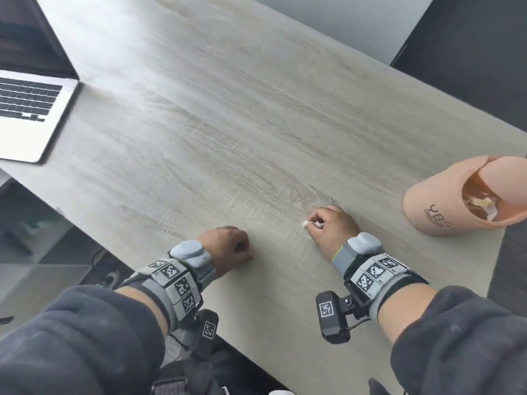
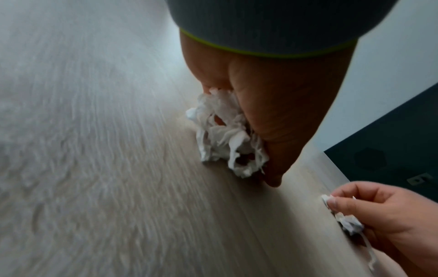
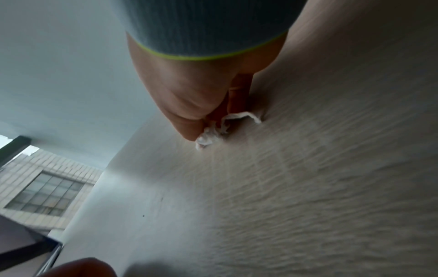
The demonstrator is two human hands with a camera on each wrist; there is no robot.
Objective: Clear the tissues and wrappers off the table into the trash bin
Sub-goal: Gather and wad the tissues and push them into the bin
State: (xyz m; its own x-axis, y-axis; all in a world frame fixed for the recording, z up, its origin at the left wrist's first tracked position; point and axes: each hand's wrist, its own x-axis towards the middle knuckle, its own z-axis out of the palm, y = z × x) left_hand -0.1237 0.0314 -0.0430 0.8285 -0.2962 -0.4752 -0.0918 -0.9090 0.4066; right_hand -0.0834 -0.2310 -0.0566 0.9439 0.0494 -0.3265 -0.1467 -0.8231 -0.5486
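Observation:
My left hand [image 1: 229, 248] rests on the pale wooden table [image 1: 199, 115] near its front edge, fingers curled round a crumpled white tissue wad [image 2: 222, 131] that shows only in the left wrist view. My right hand [image 1: 330, 228] sits a little to the right, pinching a small white tissue scrap [image 1: 309, 222] against the tabletop; the same scrap [image 3: 213, 131] pokes out under the fingers in the right wrist view, and my right hand [image 2: 379, 221] with its tissue scrap [image 2: 348, 223] also appears in the left wrist view. The peach trash bin [image 1: 445, 201] lies tilted at the table's right edge, paper scraps inside.
An open silver laptop [image 1: 25, 109] stands at the table's far left. The table's right edge [image 1: 496, 252] drops to a dark floor just past the bin. Below the front-left edge is a lower grey surface [image 1: 34, 238].

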